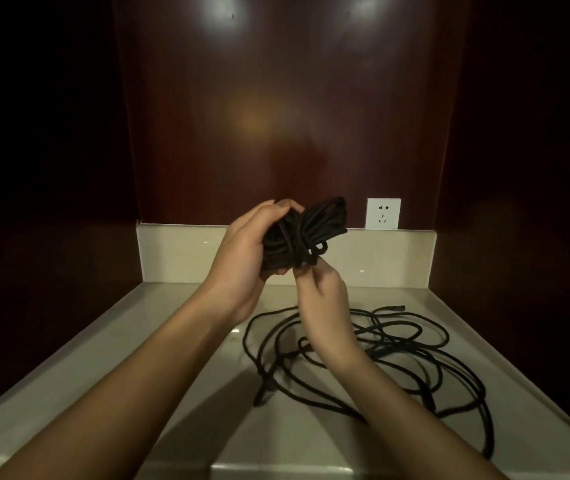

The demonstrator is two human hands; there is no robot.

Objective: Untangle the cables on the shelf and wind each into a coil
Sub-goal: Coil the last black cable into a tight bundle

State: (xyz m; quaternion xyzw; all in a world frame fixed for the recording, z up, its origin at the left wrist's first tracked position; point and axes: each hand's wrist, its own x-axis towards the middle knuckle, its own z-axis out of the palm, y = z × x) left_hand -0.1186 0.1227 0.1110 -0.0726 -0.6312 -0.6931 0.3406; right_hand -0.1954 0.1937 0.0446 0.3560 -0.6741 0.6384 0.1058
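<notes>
- Black cable wound into a coil (297, 233) sits up in the air between both hands, lifted clear of the pale shelf (145, 341), about the middle of the view.
- Left hand (245, 251) wraps the bundle from its 9 o'clock side; the fingers (287, 204) curl over the top of the coil and the thumb side cradles it from beneath, so this hand grips it firmly.
- Right hand (321, 299) comes up from 6 o'clock under the coil; its fingers (306, 273) are drawn together, pinching the cable's wrapped strands at the bundle's lower edge.
- One short loop of the coil pokes out toward 3 o'clock, past the right hand's grip.
- Loose black cable (380, 355) lies sprawled in untidy loops on the shelf at 5 o'clock from the hands, one plug end (392, 308) pointing toward 2 o'clock.
- White wall socket (383, 213) stands on the dark wooden back panel (283, 98), at 3 o'clock from the coil.
</notes>
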